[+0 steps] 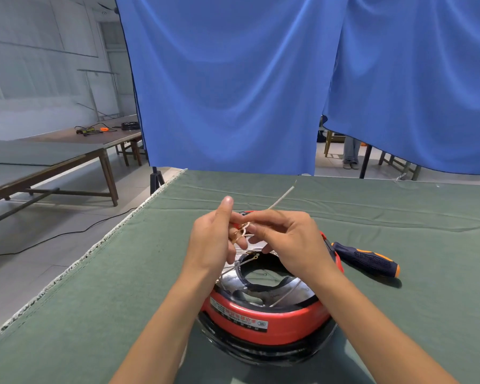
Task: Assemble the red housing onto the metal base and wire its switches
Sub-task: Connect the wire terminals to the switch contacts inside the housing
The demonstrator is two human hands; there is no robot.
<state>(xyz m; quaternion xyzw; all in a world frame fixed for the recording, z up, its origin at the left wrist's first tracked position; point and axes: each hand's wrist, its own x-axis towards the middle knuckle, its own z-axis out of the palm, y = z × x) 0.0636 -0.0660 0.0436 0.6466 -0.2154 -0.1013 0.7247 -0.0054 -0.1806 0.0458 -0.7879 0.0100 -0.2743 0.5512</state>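
— Green-clothed worktop (pixel 122 273), blue curtain (pixel 233 79) behind. What's where, left to right?

— Left hand (pixel 214 239), thumb up, fingers curled round a bunch of pale wires (pixel 244 231) with ring terminals. Right hand (pixel 291 239) meets it, fingertips pinching the same bunch. Both sit above the far rim of the red housing (pixel 261 320).

— Housing location?

— Directly under the forearms, near edge of the worktop, seated over the metal base (pixel 233 281), opening up. Screwdriver (pixel 366 259) lies just right of it, handle towards the right.

— Key relation?

— One loose wire (pixel 283 196) runs up and away to the right from the hands. Switches aren't visible; probably under the hands at the far rim. Right hand is nearer the screwdriver.
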